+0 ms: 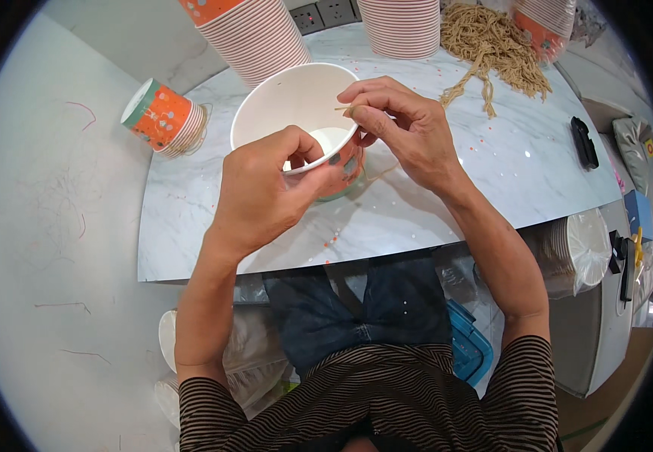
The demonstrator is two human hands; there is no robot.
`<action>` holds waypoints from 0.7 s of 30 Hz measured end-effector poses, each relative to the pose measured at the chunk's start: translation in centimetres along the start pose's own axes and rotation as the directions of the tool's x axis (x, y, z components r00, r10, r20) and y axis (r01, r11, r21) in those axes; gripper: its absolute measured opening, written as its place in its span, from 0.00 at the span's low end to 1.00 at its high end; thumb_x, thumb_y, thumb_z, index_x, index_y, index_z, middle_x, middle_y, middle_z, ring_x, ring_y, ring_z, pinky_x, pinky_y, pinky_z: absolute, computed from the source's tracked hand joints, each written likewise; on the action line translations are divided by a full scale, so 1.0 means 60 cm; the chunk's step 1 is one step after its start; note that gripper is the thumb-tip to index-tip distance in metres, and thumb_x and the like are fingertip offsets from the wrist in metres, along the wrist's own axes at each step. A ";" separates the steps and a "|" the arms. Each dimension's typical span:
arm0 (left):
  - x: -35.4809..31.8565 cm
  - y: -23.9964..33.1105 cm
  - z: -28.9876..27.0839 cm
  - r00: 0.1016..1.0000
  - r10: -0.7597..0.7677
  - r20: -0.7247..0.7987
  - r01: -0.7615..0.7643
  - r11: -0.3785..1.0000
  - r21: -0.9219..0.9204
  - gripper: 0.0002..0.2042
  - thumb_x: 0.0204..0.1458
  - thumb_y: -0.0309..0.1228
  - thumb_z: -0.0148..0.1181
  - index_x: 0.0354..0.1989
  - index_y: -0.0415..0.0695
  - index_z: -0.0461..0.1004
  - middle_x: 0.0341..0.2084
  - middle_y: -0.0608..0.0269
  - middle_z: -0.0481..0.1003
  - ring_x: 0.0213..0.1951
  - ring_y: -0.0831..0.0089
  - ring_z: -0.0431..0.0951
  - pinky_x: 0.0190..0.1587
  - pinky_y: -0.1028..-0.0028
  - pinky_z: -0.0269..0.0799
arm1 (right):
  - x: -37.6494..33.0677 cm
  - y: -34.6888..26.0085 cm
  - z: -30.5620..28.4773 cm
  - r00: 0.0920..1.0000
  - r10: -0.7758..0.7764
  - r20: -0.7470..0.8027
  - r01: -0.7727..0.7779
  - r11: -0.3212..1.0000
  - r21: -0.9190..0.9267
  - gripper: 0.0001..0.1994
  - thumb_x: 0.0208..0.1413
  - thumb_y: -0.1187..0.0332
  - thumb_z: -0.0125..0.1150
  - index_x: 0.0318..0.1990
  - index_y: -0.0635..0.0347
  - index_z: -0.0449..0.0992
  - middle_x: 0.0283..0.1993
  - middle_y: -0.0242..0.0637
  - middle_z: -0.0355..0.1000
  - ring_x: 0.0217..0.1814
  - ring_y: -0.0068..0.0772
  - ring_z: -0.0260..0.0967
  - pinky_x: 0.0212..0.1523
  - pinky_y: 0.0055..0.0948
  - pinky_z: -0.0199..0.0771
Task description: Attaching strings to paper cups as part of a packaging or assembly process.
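Observation:
A large paper bucket (289, 94), white inside with an orange and green printed outside, stands tilted on the table in front of me. My left hand (266, 181) grips its near rim, fingers inside and thumb on the outer wall. At the right side of the rim, my right hand (409, 124) pinches the end of a tan string (343, 108) between thumb and index finger. More of that string trails from the bucket's outer wall, below my right hand. The right hand's other fingers are partly hidden behind the rim.
Tall stacks of paper buckets (258, 41) (399, 30) stand at the back. A tangled heap of tan strings (488, 45) lies far right, near a black object (584, 142). A short bucket stack (164, 117) with strings leans at left. Wrapped buckets (567, 252) sit below the table's right edge.

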State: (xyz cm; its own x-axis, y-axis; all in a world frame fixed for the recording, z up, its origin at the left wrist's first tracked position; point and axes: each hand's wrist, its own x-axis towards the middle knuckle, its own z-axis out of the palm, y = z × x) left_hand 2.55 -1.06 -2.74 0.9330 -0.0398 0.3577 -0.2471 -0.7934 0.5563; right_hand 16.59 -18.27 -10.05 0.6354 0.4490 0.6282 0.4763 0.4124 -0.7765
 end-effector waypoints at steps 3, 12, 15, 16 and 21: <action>-0.006 -0.001 0.009 0.997 -0.034 -0.072 0.037 0.998 0.041 0.05 0.52 0.23 0.67 0.33 0.38 0.76 0.25 0.68 0.77 0.29 0.80 0.71 0.38 0.75 0.69 | 0.002 -0.001 0.005 1.000 0.026 0.004 -0.026 0.999 0.037 0.08 0.67 0.72 0.63 0.45 0.68 0.85 0.52 0.37 0.79 0.38 0.19 0.77 0.39 0.21 0.83; -0.011 -0.013 -0.013 0.996 0.085 0.012 -0.086 0.984 0.154 0.09 0.46 0.22 0.64 0.36 0.40 0.73 0.29 0.54 0.80 0.32 0.55 0.79 0.39 0.62 0.75 | 0.003 -0.003 0.001 0.999 0.025 0.021 -0.026 0.998 0.051 0.08 0.67 0.72 0.63 0.45 0.68 0.84 0.51 0.37 0.78 0.37 0.18 0.76 0.39 0.20 0.82; -0.008 -0.008 -0.012 0.999 0.002 0.036 -0.005 0.997 0.082 0.07 0.50 0.22 0.64 0.36 0.38 0.73 0.29 0.60 0.78 0.33 0.66 0.76 0.43 0.67 0.72 | 0.002 -0.002 0.002 0.999 0.030 0.016 -0.031 0.998 0.053 0.08 0.68 0.72 0.63 0.45 0.68 0.84 0.51 0.37 0.78 0.37 0.19 0.77 0.39 0.21 0.83; -0.007 -0.004 -0.011 0.997 -0.064 0.044 0.063 0.998 0.011 0.05 0.52 0.21 0.63 0.35 0.37 0.73 0.28 0.66 0.76 0.34 0.77 0.72 0.46 0.72 0.69 | 0.002 -0.002 0.003 1.000 0.027 0.006 -0.027 0.998 0.054 0.08 0.68 0.72 0.63 0.45 0.68 0.84 0.51 0.37 0.78 0.38 0.19 0.77 0.39 0.21 0.83; -0.006 -0.002 -0.009 0.996 -0.072 0.050 0.072 0.997 0.008 0.05 0.53 0.22 0.65 0.36 0.37 0.76 0.29 0.67 0.78 0.34 0.79 0.72 0.45 0.74 0.68 | 0.003 -0.001 0.001 0.999 0.036 0.017 -0.037 0.998 0.057 0.09 0.68 0.71 0.63 0.44 0.68 0.84 0.52 0.37 0.78 0.38 0.19 0.78 0.40 0.21 0.84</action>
State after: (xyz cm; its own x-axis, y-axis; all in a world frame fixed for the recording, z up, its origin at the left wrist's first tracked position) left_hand 2.12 -0.63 -2.51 0.9604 -0.0127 0.2784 -0.1771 -0.7989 0.5747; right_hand 16.63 -18.15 -9.91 0.6417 0.4768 0.6007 0.4170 0.4404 -0.7951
